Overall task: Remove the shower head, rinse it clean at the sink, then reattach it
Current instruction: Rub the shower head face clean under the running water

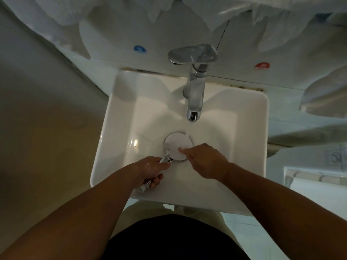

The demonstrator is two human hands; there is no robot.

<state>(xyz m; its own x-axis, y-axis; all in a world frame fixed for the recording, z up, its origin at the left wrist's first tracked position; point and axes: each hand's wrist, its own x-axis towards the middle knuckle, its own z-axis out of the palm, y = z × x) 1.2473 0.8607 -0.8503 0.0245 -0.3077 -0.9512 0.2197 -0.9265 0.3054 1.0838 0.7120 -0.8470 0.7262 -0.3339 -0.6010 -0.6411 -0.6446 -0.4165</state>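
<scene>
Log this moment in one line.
step: rinse | left hand: grips shower head handle | right hand: fingertip on its face | faucet: running

A single wide-angle view came from a camera worn on the person's head, facing forward and steeply down into a white sink. The tap stood at the top of the frame. The view was close: the sink filled the middle, with the left hand, right hand and shower head just below centre, forearms entering from the bottom corners
</scene>
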